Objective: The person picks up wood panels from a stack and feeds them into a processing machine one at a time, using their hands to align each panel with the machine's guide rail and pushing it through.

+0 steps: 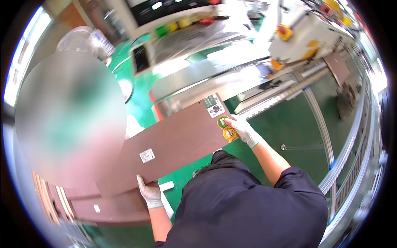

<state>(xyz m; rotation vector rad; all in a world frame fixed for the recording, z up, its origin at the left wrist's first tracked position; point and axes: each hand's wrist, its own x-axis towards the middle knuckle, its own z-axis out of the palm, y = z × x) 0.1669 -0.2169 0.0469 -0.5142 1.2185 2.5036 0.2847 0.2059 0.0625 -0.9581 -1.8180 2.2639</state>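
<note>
A long brown board (178, 136) lies slantwise in front of me, held in both hands. My right hand (245, 130), in a white glove, is closed on its right end beside a green round sticker (223, 121) and a yellow one (230, 133). A white and green label (213, 106) sits at the far right corner. My left hand (149, 192), also gloved, grips the near edge toward the left, its fingers partly hidden under the board. A small white label (147, 155) is nearer that hand. A blurred round patch hides part of the board's left side.
More brown boards (113, 206) are stacked at the lower left. Ahead stands a metal machine bed (198, 82), with a white machine head (308, 39) at its right. A rail frame (322, 120) curves along the right side over a green floor (273, 109).
</note>
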